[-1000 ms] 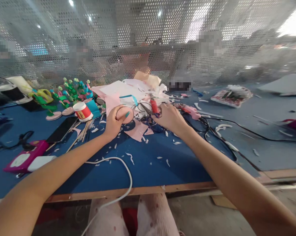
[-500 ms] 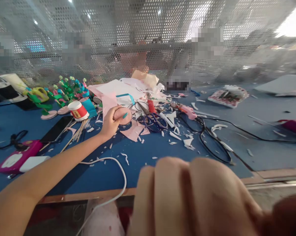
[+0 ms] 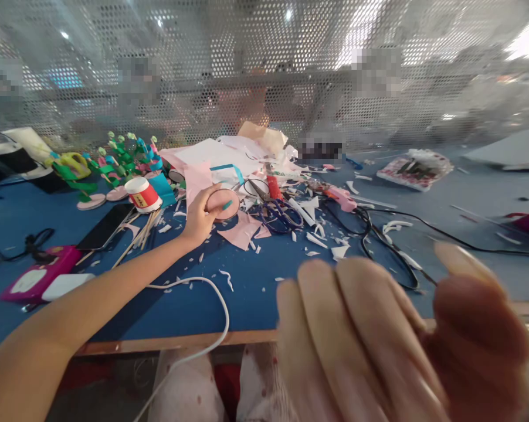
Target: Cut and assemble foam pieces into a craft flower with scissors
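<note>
My left hand [image 3: 200, 217] is closed on a round pink disc [image 3: 226, 198] with a thin darker rim, its teal-nailed thumb lying across the face. The disc is held above the table beside pink paper scraps [image 3: 241, 230]. Close to the camera at lower right, my right hand [image 3: 356, 334] is large and blurred. Its fingers are bent, the thumb stands apart from them, and I see nothing held. Just right of the disc lie blue-handled scissors [image 3: 282, 218]. A red-and-white paper cup [image 3: 142, 195] stands to the left of my left hand.
Green pipe-cleaner flowers on pink bases [image 3: 91, 201] stand at back left. A phone [image 3: 105, 227], wooden sticks [image 3: 146, 230] and a magenta box [image 3: 44, 272] lie left. A pink glue gun [image 3: 341, 198] trails black cable [image 3: 370, 234]. A white cable [image 3: 224, 310] crosses the front edge.
My right hand has shifted right and its thumb now shows apart from the fingers. My left hand keeps its hold on the pink disc. The view has shifted slightly.
</note>
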Motion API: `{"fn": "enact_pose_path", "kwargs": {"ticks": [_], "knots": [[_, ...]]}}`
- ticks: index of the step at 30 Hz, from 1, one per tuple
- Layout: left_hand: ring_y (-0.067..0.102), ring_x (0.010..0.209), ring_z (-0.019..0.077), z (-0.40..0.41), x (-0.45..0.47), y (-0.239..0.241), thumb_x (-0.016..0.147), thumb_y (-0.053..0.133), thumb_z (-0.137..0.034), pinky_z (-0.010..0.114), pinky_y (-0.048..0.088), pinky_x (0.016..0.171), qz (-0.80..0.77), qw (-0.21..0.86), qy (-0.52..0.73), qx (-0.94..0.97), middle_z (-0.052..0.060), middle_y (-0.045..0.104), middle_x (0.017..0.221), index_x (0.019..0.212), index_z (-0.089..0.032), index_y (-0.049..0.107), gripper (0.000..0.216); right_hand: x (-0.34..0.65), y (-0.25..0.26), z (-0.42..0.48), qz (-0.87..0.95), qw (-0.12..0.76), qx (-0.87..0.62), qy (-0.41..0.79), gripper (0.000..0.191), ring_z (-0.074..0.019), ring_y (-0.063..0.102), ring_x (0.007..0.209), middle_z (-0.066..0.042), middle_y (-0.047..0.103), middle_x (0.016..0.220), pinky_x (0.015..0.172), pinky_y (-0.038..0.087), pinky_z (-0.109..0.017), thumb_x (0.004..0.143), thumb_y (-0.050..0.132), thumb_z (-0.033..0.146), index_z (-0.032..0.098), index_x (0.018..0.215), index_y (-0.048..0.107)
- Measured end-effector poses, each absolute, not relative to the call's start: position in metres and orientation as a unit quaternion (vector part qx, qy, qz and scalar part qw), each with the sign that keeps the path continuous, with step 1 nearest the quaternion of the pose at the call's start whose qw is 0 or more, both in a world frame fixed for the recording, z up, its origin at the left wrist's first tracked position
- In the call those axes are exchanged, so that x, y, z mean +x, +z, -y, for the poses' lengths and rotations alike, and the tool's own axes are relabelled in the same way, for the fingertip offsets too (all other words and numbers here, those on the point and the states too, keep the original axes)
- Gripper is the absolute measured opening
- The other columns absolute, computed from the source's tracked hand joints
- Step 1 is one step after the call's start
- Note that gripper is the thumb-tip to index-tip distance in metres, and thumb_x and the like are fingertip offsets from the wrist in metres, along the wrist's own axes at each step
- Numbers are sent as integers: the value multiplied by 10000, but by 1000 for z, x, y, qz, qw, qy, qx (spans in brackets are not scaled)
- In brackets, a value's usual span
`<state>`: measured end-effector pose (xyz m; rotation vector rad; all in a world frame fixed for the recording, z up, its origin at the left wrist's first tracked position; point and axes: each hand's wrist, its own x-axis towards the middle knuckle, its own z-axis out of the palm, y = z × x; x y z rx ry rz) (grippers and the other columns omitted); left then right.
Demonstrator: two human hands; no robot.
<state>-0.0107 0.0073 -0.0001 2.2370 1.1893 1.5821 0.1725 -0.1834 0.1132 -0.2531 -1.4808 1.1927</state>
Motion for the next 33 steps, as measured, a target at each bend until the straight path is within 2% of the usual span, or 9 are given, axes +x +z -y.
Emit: {"fn": "enact_pose_path", "kwargs": {"ticks": [5,8,11,14,16,19,22,28,33], "knots": [[550,1039,199,-5,-10,-1,763,575,-245,283,509,779,-395,113,546,730,68,583,1129,1120,-196,506,367,162,93,109,598,607,-206,481,382,-152,587,637,-35,604,637,619,475,-313,821,385,462,185,694,617],[516,1098,204,-6,-10,0,779,556,-271,301,489,843,-386,109,554,730,69,559,1185,1157,-211,493,388,163,79,53,671,550,-318,381,373,-146,578,673,-34,592,603,699,441,-302,785,446,442,160,610,616],[508,1110,202,-8,-11,0,796,531,-311,316,476,867,-393,113,554,725,65,532,1230,1194,-229,469,411,172,65,13,718,481,-439,246,400,-141,542,600,-25,555,529,670,411,-298,786,433,437,148,574,611],[514,1100,201,-7,-11,1,807,511,-325,328,466,878,-399,131,542,728,72,544,1214,1177,-218,483,387,184,48,-4,691,512,-490,141,241,-155,543,587,-25,574,591,659,407,-312,749,501,370,162,718,620],[497,1122,208,-5,-10,3,798,525,-325,345,443,909,-400,130,531,736,81,538,1218,1175,-209,484,396,190,39,-6,688,534,-467,153,217,-158,548,590,-12,581,632,696,418,-331,747,518,338,207,897,604],[474,1144,236,-2,-7,4,731,606,-354,366,447,897,-408,116,523,740,112,507,1241,1217,-197,440,537,190,31,-2,684,570,-424,166,248,-205,572,821,-49,623,849,842,398,-384,713,572,317,250,950,597],[462,1146,270,2,-4,5,593,722,-383,393,451,888,-412,110,526,736,145,485,1242,1253,-182,394,764,180,27,0,651,608,-385,240,285,-221,490,1071,-58,565,1129,943,355,-383,665,630,334,252,938,612],[423,1189,276,1,-4,1,573,727,-407,367,464,876,-394,204,540,715,168,414,1308,1263,-151,371,817,158,12,2,401,593,-287,637,233,-137,589,846,-10,651,929,825,445,-277,717,551,414,220,816,631],[436,1157,253,0,-6,0,651,655,-454,402,371,968,-416,180,536,713,151,477,1238,1209,-148,440,671,160,18,10,323,493,-208,781,489,-160,603,790,-56,675,821,792,471,-315,820,311,532,176,830,645]]}}
